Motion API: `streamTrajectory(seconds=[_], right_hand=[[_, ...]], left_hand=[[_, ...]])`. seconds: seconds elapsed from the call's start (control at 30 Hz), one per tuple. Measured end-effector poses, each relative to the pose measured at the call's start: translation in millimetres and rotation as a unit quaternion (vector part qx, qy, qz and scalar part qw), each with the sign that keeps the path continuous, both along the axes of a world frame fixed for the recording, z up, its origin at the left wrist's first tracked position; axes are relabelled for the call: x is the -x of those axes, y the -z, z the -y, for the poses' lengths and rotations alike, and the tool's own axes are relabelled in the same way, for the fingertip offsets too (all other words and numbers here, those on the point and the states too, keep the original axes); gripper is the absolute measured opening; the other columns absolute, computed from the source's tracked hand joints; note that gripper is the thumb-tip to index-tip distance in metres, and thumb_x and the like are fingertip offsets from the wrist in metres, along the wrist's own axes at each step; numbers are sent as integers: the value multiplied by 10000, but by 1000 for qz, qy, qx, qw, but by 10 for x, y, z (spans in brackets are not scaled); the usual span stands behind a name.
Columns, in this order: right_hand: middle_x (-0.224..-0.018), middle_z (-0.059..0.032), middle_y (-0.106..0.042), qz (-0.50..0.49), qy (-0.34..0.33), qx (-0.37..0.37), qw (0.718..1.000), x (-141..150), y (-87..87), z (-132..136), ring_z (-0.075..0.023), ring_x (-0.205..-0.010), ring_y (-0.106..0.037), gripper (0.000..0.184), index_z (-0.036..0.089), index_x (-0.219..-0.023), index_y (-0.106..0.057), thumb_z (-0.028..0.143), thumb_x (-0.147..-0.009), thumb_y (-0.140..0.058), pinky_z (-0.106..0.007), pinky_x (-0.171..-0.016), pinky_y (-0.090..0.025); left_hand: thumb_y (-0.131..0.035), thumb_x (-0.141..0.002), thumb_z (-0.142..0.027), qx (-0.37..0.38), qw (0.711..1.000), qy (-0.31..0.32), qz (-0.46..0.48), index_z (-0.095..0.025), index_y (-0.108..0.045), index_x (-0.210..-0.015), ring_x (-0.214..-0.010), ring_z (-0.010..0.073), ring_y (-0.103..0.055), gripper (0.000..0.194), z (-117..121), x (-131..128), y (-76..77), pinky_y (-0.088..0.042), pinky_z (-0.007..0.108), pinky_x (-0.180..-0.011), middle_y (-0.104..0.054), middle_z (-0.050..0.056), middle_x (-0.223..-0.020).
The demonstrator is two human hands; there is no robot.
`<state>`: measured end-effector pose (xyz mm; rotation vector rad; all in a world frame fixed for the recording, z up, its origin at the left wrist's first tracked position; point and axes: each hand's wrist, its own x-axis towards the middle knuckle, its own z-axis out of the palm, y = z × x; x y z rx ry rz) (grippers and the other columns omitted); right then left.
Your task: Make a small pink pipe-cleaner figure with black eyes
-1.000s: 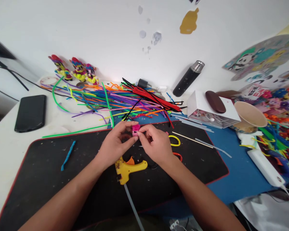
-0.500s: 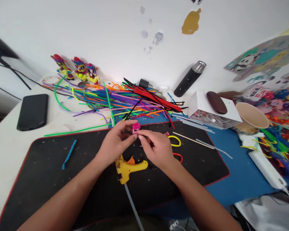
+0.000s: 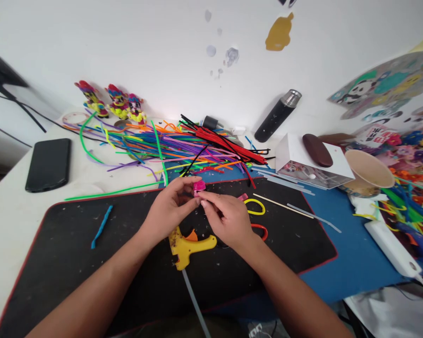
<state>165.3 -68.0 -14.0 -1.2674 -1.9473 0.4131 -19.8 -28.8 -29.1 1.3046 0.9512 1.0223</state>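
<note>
My left hand (image 3: 169, 206) pinches a small pink pipe-cleaner piece (image 3: 198, 187) over the black mat (image 3: 56, 244). My right hand (image 3: 227, 217) is closed beside it, its fingertips pinching at the lower edge of the same pink piece. A yellow glue gun (image 3: 190, 245) with a clear glue stick lies on the mat just under my wrists. A yellow loop (image 3: 255, 206) and a red loop (image 3: 261, 230) of pipe cleaner lie to the right of my right hand.
A big pile of coloured pipe cleaners (image 3: 169, 143) lies behind the mat. A black phone (image 3: 48, 164), three small figures (image 3: 116, 104), a black flask (image 3: 277, 115), a white box (image 3: 310, 162), a paper cup (image 3: 368, 171) and a short blue piece (image 3: 100, 226) are around.
My right hand has slipped down a little from the top of the pink piece to its lower edge. My left hand keeps its hold in place.
</note>
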Motion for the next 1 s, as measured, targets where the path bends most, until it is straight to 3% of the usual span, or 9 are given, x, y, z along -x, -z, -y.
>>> streamTrajectory(seconds=[0.13, 0.27, 0.53, 1.0], right_hand=[[-1031, -46, -861, -30, 21, 5, 999, -14, 8, 21, -180, -748, -770, 279, 263, -1239, -792, 271, -1087, -558, -312, -753, -598], [-862, -23, -825, -59, 53, 20, 997, -49, 66, 50, -151, -614, -692, 267, 251, -1238, -786, 284, -1076, -576, -275, -638, -547], [-634, 13, -693, -54, 63, 33, 996, -49, 89, 78, -157, -547, -613, 300, 236, -1274, -777, 322, -1070, -574, -267, -562, -473], [-670, 12, -687, -54, 54, 47, 996, -19, 69, 82, -156, -552, -595, 326, 235, -1323, -761, 312, -1061, -584, -268, -566, -447]], left_hand=[[-865, -848, -339, 29, 999, 12, 35, -231, -732, -1270, -1071, 227, -703, 455, -33, 20, 7, -606, 355, -920, -754, 81, -1214], [-905, -818, -343, 58, 996, 7, 68, -223, -750, -1238, -1034, 218, -700, 464, -63, 35, -4, -597, 354, -921, -771, 67, -1140], [-910, -814, -325, 66, 994, 8, 86, -228, -758, -1238, -995, 201, -688, 462, -62, 27, -41, -598, 318, -848, -764, 62, -1148], [-904, -827, -328, 48, 995, 24, 84, -228, -767, -1233, -959, 195, -694, 440, -47, 29, -55, -617, 315, -823, -766, 65, -1123]])
